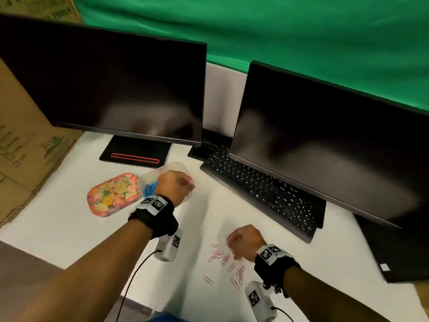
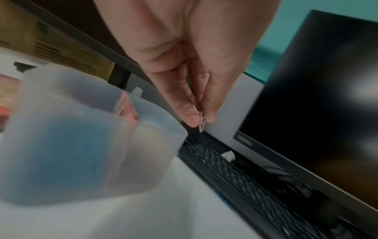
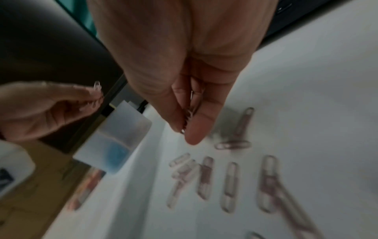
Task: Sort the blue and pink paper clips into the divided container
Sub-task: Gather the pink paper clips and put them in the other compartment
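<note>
In the head view, the left hand [image 1: 175,185] is hovering over the clear divided container [image 1: 176,167], and its fingertips are pinching a pink paper clip [image 1: 191,181]. Blue paper clips [image 1: 149,189] are lying in the container's left compartment. The right hand [image 1: 246,241] is staying low over the white table [image 1: 69,228], pinching another pink clip [image 1: 231,237] beside the loose pink clips [image 1: 222,259]. A flowered lid [image 1: 113,194] is lying left of the container, and a keyboard [image 1: 262,191] is sitting to the right.

In the left wrist view, the thumb and fingers [image 2: 189,116] are closing together on the pink clip, just beside the container's rim [image 2: 159,113]; blue is showing through its near wall.

In the right wrist view, the right hand's fingers [image 3: 194,134] are clamping a clip above the scattered ones. It is too blurred to count the clips held.
</note>
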{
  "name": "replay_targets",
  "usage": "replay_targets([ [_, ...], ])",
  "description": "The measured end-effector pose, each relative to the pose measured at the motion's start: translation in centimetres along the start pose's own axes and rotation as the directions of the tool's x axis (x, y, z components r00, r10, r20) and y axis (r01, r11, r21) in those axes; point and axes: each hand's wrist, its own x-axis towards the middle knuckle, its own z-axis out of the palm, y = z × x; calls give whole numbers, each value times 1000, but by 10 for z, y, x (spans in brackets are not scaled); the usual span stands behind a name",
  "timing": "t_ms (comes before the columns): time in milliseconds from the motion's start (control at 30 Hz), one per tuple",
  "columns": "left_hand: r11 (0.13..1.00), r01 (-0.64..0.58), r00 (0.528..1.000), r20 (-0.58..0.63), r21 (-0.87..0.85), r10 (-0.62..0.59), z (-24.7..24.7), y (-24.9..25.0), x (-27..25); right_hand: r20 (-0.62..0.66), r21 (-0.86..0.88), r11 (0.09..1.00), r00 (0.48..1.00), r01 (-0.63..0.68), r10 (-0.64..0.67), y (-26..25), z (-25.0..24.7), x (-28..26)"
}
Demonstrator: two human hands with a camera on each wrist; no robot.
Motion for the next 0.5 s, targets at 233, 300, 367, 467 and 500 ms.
replay_targets([
  [233, 976, 158, 986, -75, 152, -148, -18, 5, 37, 60, 240, 967, 993, 86, -103, -83, -15, 19],
  [300, 976, 167, 984, -78, 142, -158, -20, -2, 39, 63, 224, 967, 989, 119, -136, -112, -18, 31],
  [367, 985, 143, 985, -115, 100, -131, -24, -8, 40, 79, 163, 976, 984, 145, -159, -139, -17, 44],
  [467, 992, 121, 978, -175, 29, -114, -34, -17, 34, 84, 34, 976, 973, 214, -216, -172, -9, 66],
  [500, 994, 104, 978, -185, 12, -100, -37, -19, 30, 86, -4, 974, 971, 225, -224, -181, -6, 73],
])
